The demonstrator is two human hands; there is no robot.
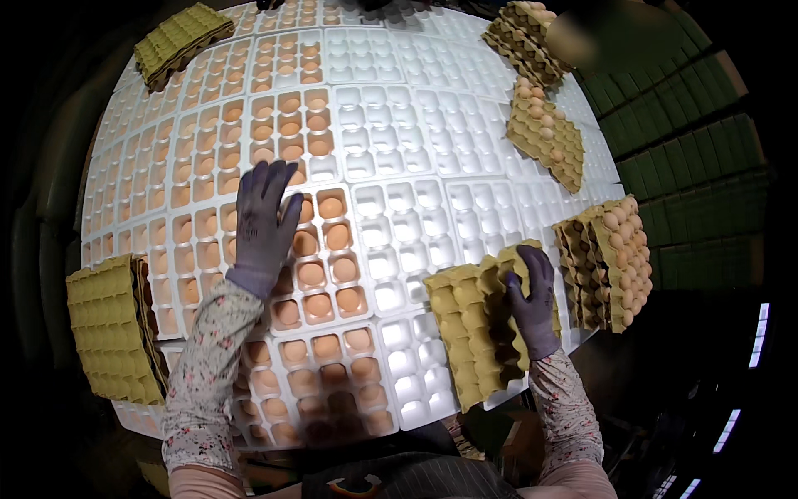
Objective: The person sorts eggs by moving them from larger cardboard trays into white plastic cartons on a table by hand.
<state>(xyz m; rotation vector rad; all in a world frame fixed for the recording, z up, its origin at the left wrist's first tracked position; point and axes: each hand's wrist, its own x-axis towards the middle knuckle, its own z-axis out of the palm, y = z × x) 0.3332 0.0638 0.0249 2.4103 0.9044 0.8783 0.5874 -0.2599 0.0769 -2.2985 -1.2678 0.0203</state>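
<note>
My left hand [265,218], in a purple-grey glove, is held over the white foam egg trays with its fingers stretched out and nothing visible in it. Brown eggs [337,236] sit in the foam tray cups beside and below it. My gloved right hand [535,299] grips the edge of a yellowish pulp egg tray [461,330], which stands tilted over empty foam trays [408,231]; whether it is one tray or several nested ones I cannot tell. Right of that hand, stacked pulp trays with eggs [626,256] stand at the table's edge.
A stack of pulp trays [112,330] lies at the left, another [184,40] at the far left. A pulp tray with a few eggs [548,140] lies at the right, below more stacked trays [527,47]. Green stacked objects [692,168] stand beyond the right edge.
</note>
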